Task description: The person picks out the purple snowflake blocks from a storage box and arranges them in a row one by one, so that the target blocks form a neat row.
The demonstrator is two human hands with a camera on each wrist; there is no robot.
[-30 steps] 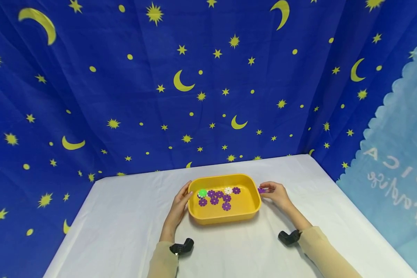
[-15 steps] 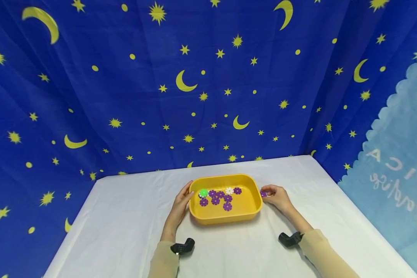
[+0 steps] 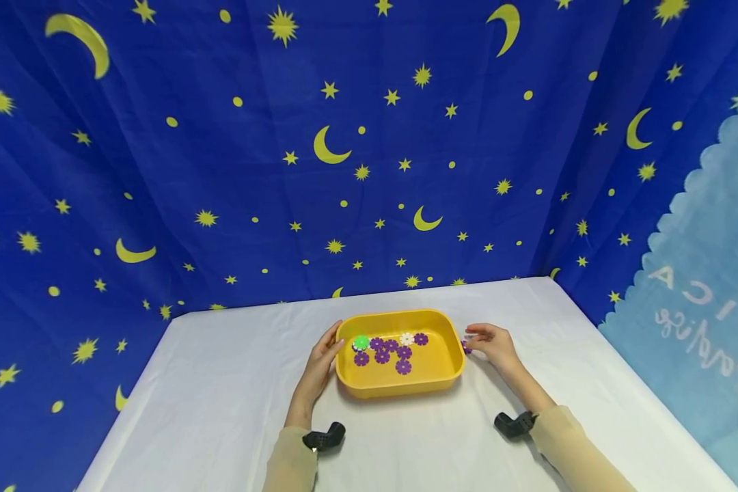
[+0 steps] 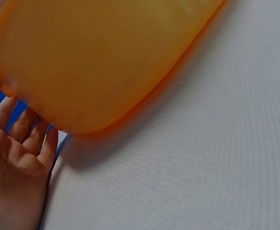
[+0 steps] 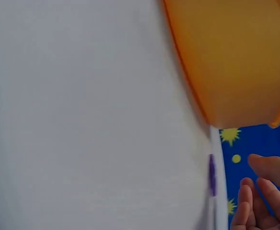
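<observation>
A yellow plastic tub (image 3: pixel 400 392) stands on the table, holding several purple flower-shaped discs (image 3: pixel 403 367), a white one (image 3: pixel 406 339) and a green one (image 3: pixel 361 343). My left hand (image 3: pixel 316 369) grips the tub's left end, thumb at the rim and fingers against the outer wall (image 4: pixel 34 134). Just outside the right end, my right hand (image 3: pixel 492 345) has its thumb and fingers apart. A single purple disc (image 5: pixel 212 175) shows there as a thin, blurred edge, with a gap between it and the fingers. In the head view this disc is partly covered by the fingertips.
White cloth (image 3: pixel 221 410) covers the table. A blue curtain (image 3: pixel 369 137) with yellow moons and stars hangs behind it, and a light blue panel (image 3: pixel 713 273) with lettering hangs at right. Each wrist wears a black device (image 3: pixel 324 437).
The purple disc has left the right hand's pinch and sits slightly lower, beside the tub. The right fingers have parted. The left hand and the tub stay put.
</observation>
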